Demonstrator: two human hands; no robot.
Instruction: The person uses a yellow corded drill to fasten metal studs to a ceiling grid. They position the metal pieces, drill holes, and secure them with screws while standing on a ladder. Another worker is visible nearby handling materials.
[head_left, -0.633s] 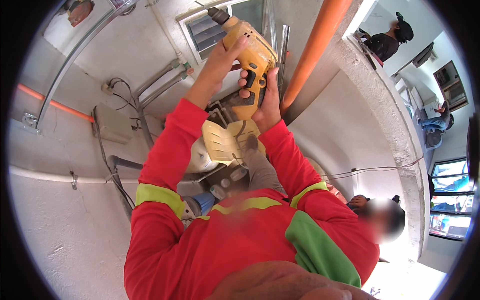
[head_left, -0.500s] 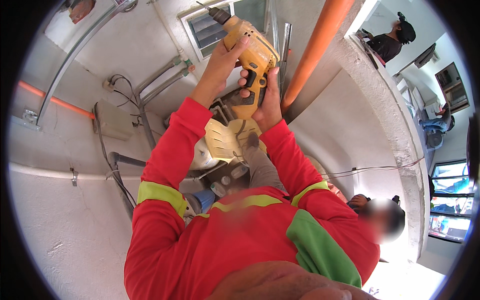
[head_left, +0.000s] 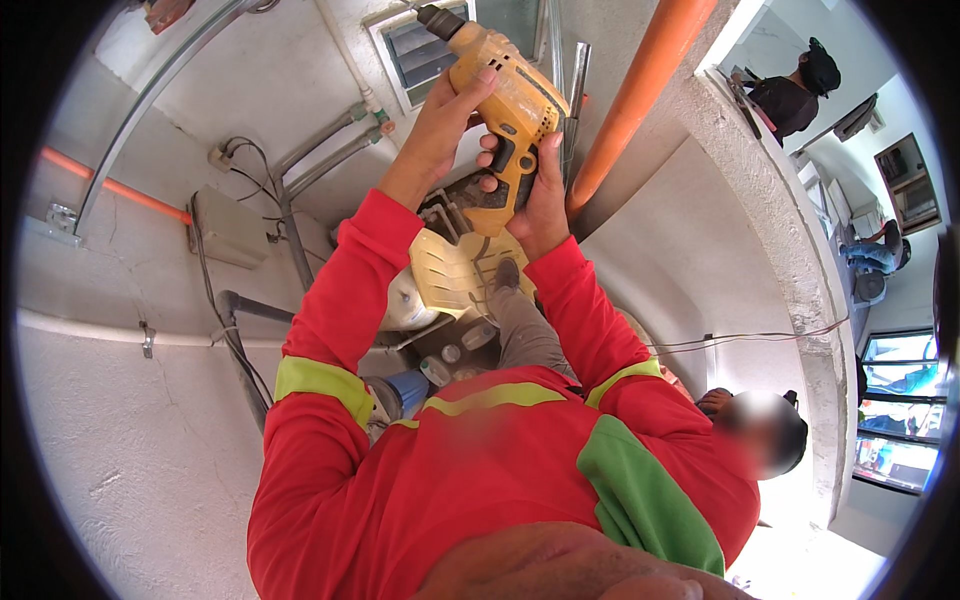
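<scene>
Both my hands hold a yellow and black power drill [head_left: 515, 90] raised in front of me, its chuck tilted to the upper left. My left hand [head_left: 445, 115] wraps the drill's body from the left, thumb on the housing behind the chuck. Around the handle closes my right hand [head_left: 540, 195], with fingers curled over the front near the trigger. The bit at the chuck's end runs to the picture's top edge. Below the drill, one of my shoes [head_left: 507, 273] rests on a yellow plastic chair [head_left: 445, 275].
An orange pipe [head_left: 640, 110] rises just right of the drill. A louvred window [head_left: 415, 60] is behind it. Grey conduits [head_left: 290, 220] and a junction box [head_left: 228, 228] line the left wall. A person in a dark cap [head_left: 765, 435] stands below right; others are beyond the wall opening.
The view has shifted slightly, so the walls and window sit a little lower and further right. My grip on the drill looks the same.
</scene>
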